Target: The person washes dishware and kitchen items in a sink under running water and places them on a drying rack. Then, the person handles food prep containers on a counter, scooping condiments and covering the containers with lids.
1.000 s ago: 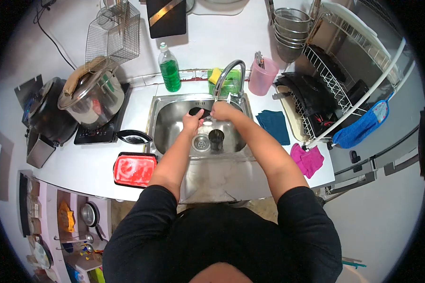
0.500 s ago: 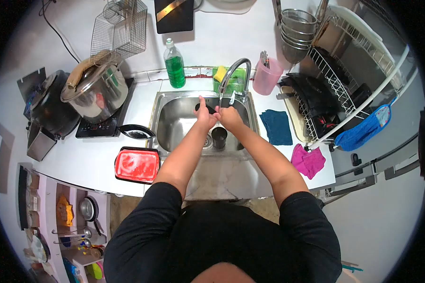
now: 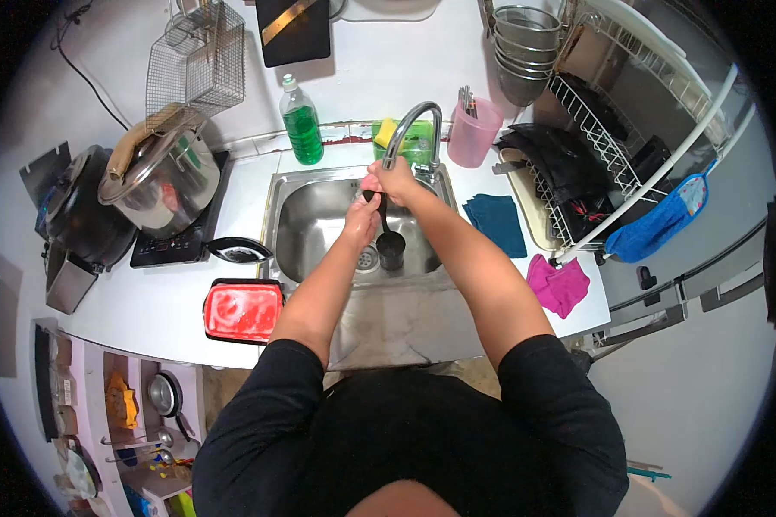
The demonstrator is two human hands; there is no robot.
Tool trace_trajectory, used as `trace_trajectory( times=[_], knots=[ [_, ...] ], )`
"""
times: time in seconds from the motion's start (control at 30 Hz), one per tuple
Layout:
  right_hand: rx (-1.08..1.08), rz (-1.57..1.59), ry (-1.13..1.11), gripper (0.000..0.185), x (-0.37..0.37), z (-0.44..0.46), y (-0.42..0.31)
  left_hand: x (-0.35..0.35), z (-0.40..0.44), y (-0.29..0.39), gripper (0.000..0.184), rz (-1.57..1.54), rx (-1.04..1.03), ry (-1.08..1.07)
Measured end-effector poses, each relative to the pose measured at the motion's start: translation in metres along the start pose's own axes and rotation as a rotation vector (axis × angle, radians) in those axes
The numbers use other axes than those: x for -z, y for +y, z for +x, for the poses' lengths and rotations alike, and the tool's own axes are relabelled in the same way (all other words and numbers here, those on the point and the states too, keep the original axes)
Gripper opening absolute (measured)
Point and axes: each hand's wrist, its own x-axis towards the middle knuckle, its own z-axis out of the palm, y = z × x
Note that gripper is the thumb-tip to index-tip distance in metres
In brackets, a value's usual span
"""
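A black ladle [image 3: 391, 251] hangs in the steel sink [image 3: 310, 209], its round bowl low and close to the drain. My left hand [image 3: 363, 218] is closed on its dark handle, thumb up. Just beneath the tip of the curved faucet [image 3: 418, 112], my right hand [image 3: 395, 180] is closed beside the top of the handle. Its fingers are partly hidden, so what they grip cannot be made out. Both hands are close together over the basin.
Left of the sink are a red-lidded container [image 3: 244, 311], a steel pot [image 3: 168, 185] and an induction cooker [image 3: 165, 249]. Behind stand green dish soap [image 3: 303, 129] and a yellow sponge [image 3: 386, 133]. At right are a pink cup [image 3: 474, 133], blue cloth [image 3: 496, 226], magenta cloth [image 3: 560, 286] and dish rack [image 3: 608, 142].
My left fingers, stretched upward before, are now closed around the ladle handle. My right hand has risen toward the faucet tip. The whole view has shifted slightly.
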Motion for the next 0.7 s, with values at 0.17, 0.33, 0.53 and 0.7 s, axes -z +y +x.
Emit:
trace_trajectory(
  times=[0.17,0.33,0.53,0.7],
  knots=[
    [-0.095,-0.443,0.106,0.032,-0.017,-0.007,-0.010,-0.014,-0.006,0.006,0.013,0.026,0.015,-0.100],
    [0.005,-0.541,-0.390,0.024,0.010,0.021,0.035,-0.019,-0.004,0.004,0.022,0.260,0.102,-0.090],
    [0.284,-0.970,0.178,0.026,0.055,-0.013,0.027,-0.013,0.005,0.008,0.035,-0.311,0.128,-0.063],
    [0.270,-1.137,-0.052,0.025,0.082,-0.064,0.024,-0.053,-0.017,0.012,0.060,-0.446,0.259,-0.092]
  ],
)
